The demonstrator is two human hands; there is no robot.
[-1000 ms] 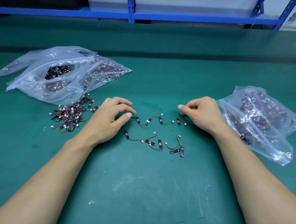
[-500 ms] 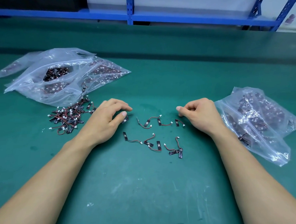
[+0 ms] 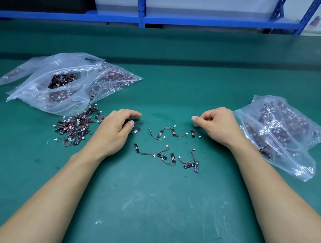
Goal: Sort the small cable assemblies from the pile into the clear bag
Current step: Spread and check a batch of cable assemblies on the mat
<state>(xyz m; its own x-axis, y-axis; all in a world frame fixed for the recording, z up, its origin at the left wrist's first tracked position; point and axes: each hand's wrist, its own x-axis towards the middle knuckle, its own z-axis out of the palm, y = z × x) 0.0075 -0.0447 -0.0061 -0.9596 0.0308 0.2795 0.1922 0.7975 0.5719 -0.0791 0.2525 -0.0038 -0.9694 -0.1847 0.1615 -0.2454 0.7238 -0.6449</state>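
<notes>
green counter [image 3: 161,205] fills the view, blue metal rack [image 3: 141,9] along the far edge. heap of clear zip bags [image 3: 74,85] at far left, stuffed with red-black parts, the top one gaping open. clear bag [image 3: 280,132] at right, also part full, lying flat just beside the right wrist. pile of cable assemblies [image 3: 75,128] sits at the near edge of the left bags, just left of the left hand [image 3: 113,131]. loose cable assemblies [image 3: 172,157] are spread in two rough rows on the counter between the hands, none touching either bag. left hand has its fingers curled, thumb and fingers pinching the wire end of one cable assembly [image 3: 136,131], its black board lying on the counter. right hand [image 3: 218,125] is curled into a loose fist, thumb near forefinger, nothing seen in it, just beside the rightmost loose piece.
</notes>
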